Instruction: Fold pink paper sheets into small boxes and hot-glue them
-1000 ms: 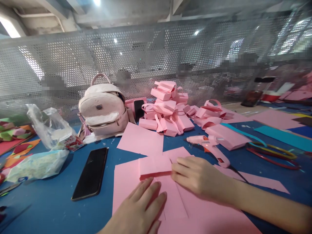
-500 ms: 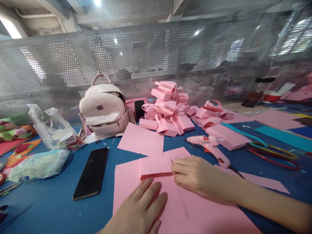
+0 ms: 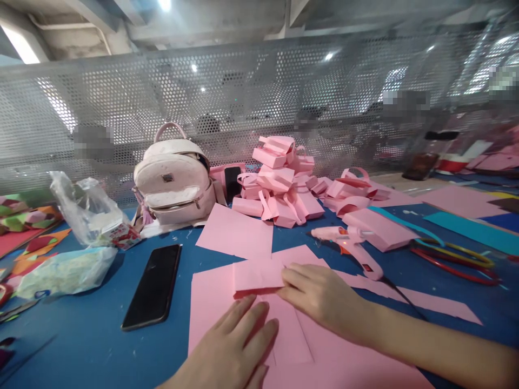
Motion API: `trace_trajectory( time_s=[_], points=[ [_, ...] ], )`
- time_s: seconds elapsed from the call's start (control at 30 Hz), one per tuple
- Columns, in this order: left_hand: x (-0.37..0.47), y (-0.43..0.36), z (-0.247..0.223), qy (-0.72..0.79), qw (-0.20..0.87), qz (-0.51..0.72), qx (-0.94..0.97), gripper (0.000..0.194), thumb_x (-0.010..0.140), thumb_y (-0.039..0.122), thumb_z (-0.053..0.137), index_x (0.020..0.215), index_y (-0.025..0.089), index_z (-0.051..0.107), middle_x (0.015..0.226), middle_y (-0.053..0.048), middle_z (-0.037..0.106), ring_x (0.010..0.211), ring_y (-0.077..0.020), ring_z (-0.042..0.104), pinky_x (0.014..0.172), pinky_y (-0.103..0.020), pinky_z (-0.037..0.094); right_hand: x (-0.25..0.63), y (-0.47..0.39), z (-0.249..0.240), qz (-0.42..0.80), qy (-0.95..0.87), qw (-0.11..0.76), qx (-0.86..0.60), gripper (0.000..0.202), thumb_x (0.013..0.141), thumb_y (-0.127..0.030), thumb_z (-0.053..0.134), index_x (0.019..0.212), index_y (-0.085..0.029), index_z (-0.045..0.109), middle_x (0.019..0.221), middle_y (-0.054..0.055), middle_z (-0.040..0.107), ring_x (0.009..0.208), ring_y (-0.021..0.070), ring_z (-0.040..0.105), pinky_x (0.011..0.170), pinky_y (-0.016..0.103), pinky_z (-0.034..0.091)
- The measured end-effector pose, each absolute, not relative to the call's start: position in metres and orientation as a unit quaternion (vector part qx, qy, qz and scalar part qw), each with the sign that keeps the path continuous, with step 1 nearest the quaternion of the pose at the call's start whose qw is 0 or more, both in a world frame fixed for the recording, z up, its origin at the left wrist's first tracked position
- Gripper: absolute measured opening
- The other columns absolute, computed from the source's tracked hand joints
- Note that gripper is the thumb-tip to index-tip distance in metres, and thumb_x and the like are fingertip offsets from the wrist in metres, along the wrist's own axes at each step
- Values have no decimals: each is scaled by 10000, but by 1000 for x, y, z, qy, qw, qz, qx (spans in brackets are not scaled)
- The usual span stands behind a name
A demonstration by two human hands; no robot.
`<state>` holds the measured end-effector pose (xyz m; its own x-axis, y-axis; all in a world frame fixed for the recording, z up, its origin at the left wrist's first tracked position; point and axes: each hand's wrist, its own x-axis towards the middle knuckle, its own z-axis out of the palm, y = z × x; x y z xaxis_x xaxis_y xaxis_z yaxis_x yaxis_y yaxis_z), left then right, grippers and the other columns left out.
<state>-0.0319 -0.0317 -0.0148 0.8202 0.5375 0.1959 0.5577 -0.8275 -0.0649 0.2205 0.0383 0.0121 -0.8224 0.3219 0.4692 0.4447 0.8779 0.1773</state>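
A folded pink paper piece (image 3: 257, 276), like a flat box, lies on larger pink sheets (image 3: 208, 319) in front of me. My right hand (image 3: 318, 294) is closed at its right end, fingertips bent over the edge; the thumb is mostly hidden. Fingers apart, my left hand (image 3: 233, 346) rests flat on the paper, its fingertips by the lower edge of the folded piece. Another pink sheet (image 3: 239, 229) lies just behind. To the right of the folded piece is a pink glue gun (image 3: 348, 246), lying on its side.
Folded pink paper bags (image 3: 279, 183) are piled at the back, beside a pale backpack (image 3: 172, 183). A black phone (image 3: 153, 286) lies to the left, with plastic bags (image 3: 67, 273) beyond it. Rings of coloured strips (image 3: 458, 259) lie at right. A perforated metal screen (image 3: 251, 81) stands behind.
My right hand has slid slightly left along the folded pink paper, its forearm lower. The left hand stays almost in place.
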Motion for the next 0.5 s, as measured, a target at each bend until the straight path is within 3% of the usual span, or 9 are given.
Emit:
trace_trajectory(
  time_s=[0.2, 0.5],
  points=[
    [-33, -33, -16, -293, 53, -98, -950, 494, 1030, 337, 473, 1474, 121, 445, 1490, -171, 534, 1372, -345, 508, 1113, -487, 479, 225, 36, 22, -57, -967, 120, -219, 270, 962, -40, 477, 750, -176, 571, 826, 27, 593, 711, 166, 491, 604, 314, 282],
    [-33, -33, -17, -295, 50, -103, -949, 495, 1020, 325, 492, 1473, 129, 452, 1496, -161, 530, 1380, -345, 495, 1112, -475, 483, 229, 37, 36, -68, -977, 79, -188, 214, 976, -129, 534, 772, -167, 587, 852, 32, 586, 751, 175, 489, 630, 324, 298]
  ],
)
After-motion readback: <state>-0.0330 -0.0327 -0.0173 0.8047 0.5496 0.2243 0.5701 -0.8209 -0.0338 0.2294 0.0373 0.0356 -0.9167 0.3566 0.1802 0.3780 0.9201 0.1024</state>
